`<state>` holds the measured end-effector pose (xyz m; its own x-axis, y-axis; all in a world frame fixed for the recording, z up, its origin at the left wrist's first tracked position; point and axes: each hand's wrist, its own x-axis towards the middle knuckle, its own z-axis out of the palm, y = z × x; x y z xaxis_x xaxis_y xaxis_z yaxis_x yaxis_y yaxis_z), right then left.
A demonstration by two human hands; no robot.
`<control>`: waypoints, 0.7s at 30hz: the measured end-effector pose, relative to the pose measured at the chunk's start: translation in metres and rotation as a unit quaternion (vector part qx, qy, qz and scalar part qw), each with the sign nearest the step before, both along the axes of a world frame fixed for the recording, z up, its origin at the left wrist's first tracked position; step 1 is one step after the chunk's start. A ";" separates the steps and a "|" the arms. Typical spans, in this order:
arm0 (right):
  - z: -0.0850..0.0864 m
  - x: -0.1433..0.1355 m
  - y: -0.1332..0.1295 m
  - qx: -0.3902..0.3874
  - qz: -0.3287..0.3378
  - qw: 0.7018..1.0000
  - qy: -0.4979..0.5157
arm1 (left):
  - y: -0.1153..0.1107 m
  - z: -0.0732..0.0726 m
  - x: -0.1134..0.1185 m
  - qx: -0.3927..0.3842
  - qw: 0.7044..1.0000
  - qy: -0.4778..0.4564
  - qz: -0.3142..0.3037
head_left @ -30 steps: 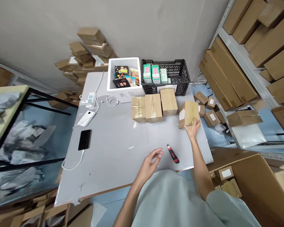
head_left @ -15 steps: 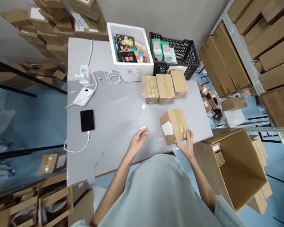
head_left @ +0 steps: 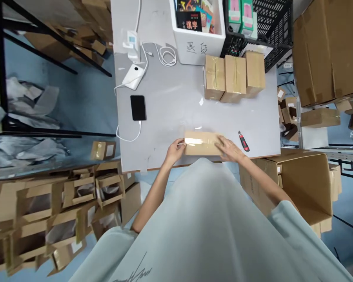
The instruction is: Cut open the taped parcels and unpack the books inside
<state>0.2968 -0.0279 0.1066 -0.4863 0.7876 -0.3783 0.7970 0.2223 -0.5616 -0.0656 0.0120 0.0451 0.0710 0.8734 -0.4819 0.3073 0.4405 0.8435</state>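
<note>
A taped cardboard box (head_left: 202,144) lies at the table's near edge, its long side across in front of me, with glossy tape on its top. My left hand (head_left: 175,152) is at the left end of the box, fingers bent against that edge. Over the right end curls my right hand (head_left: 229,149), its fingers on the top and side. To the right of that hand a red and black utility knife (head_left: 244,141) rests on the table. Three closed cardboard boxes (head_left: 234,78) stand in a row farther back.
On the table (head_left: 167,102) are a black phone (head_left: 138,107) on a cable, a white power bank (head_left: 133,76) and a coiled cable (head_left: 167,56). Behind stand a foam box (head_left: 198,49) of books and a black crate (head_left: 272,31). A large open carton (head_left: 307,184) is at right.
The box has moved left and turned lengthwise to the table's edge. My left hand now touches it, and the right hand has shifted onto its top. The utility knife has come into sight.
</note>
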 end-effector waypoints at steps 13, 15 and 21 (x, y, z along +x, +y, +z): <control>-0.069 0.026 -0.057 -0.142 -0.362 0.914 0.114 | -0.059 -0.037 0.020 -0.081 0.984 -0.021 0.156; -0.083 0.019 -0.059 -0.167 -0.386 0.895 0.146 | -0.060 -0.044 0.022 -0.083 0.986 -0.005 0.147; -0.107 0.006 -0.058 -0.173 -0.403 0.864 0.247 | -0.060 -0.052 0.038 -0.072 0.989 0.034 0.123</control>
